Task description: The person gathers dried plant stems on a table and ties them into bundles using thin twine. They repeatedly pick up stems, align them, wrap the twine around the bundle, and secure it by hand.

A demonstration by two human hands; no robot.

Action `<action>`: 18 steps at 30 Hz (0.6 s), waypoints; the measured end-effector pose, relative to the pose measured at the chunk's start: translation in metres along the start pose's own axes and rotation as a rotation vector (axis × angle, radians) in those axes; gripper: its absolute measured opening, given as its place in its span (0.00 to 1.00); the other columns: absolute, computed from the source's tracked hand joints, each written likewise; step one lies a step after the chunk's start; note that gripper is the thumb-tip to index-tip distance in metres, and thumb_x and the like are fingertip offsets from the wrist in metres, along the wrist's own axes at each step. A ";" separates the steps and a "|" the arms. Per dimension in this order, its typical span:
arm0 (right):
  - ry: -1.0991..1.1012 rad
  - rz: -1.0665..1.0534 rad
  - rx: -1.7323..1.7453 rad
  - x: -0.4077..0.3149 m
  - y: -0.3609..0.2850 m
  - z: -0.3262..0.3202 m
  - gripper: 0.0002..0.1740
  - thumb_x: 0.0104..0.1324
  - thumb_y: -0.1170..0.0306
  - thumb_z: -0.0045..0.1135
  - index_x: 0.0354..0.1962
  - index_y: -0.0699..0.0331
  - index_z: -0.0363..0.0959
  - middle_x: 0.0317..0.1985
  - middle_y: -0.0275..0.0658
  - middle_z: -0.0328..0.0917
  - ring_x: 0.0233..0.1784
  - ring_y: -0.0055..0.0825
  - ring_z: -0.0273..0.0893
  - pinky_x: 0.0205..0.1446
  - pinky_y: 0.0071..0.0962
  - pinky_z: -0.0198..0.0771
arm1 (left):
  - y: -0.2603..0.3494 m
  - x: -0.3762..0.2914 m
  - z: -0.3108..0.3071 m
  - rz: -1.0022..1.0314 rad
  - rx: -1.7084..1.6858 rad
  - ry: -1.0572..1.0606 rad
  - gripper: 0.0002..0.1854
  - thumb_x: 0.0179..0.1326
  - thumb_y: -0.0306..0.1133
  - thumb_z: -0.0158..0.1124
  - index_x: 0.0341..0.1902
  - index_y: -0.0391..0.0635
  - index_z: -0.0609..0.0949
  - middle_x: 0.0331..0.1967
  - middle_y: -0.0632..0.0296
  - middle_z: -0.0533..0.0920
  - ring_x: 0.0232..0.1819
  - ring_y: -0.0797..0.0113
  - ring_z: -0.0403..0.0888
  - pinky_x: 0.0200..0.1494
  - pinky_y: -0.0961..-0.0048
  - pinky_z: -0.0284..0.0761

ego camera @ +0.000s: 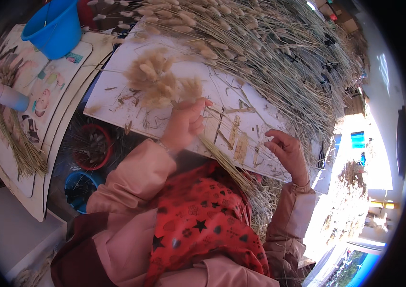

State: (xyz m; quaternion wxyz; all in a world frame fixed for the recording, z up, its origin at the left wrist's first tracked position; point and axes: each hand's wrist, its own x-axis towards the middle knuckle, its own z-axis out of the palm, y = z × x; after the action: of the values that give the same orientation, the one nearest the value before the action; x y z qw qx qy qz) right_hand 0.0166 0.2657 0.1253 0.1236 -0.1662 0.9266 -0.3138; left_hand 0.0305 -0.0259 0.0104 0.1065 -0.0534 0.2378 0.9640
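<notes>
My left hand [185, 123] is shut around a bundle of dried bunny-tail grass [221, 158]. Its fluffy tan heads [154, 77] fan out above the fist, over the white tabletop [109, 102]. Below the fist the stems run down to the right, past the table's front edge and over my red patterned apron [203, 219]. My right hand [287, 152] hovers over the right part of the table, thumb and forefinger curled with a small gap between them. A thin loose stalk [251, 106] ends close to those fingertips; whether it touches them is unclear.
A large heap of long-stemmed bunny-tail grass [278, 61] covers the table's far side. Left, a second table [70, 93] carries a blue bucket [54, 32], a tumbler [9, 97] and tied grass bunches [27, 154]. Red [93, 147] and blue [81, 190] containers stand below, between the tables.
</notes>
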 end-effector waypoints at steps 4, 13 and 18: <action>0.231 -0.249 -0.102 0.075 -0.003 0.010 0.13 0.57 0.72 0.65 0.41 0.64 0.77 0.31 0.40 0.79 0.28 0.28 0.77 0.32 0.25 0.72 | 0.001 0.000 -0.001 -0.031 -0.014 0.034 0.11 0.68 0.37 0.58 0.43 0.41 0.79 0.14 0.79 0.53 0.13 0.84 0.48 0.17 0.81 0.45; 0.343 -0.267 -0.754 0.166 0.039 0.029 0.12 0.57 0.72 0.59 0.40 0.61 0.75 0.38 0.42 0.77 0.45 0.45 0.75 0.44 0.40 0.71 | 0.000 0.000 0.001 -0.035 0.033 0.088 0.10 0.70 0.36 0.54 0.43 0.42 0.76 0.13 0.78 0.50 0.12 0.83 0.44 0.15 0.80 0.42; 0.273 -0.226 -0.533 0.161 0.062 0.019 0.10 0.57 0.69 0.58 0.38 0.58 0.76 0.36 0.39 0.76 0.42 0.43 0.75 0.43 0.41 0.71 | 0.001 -0.002 0.002 0.035 0.201 0.028 0.10 0.71 0.36 0.53 0.42 0.41 0.76 0.12 0.78 0.50 0.11 0.83 0.45 0.15 0.80 0.42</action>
State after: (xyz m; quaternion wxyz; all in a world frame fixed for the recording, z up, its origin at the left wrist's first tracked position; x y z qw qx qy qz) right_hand -0.1390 0.2395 0.0517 -0.0856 -0.2511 0.9599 -0.0910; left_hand 0.0320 -0.0255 0.0130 0.0912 -0.0519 0.3357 0.9361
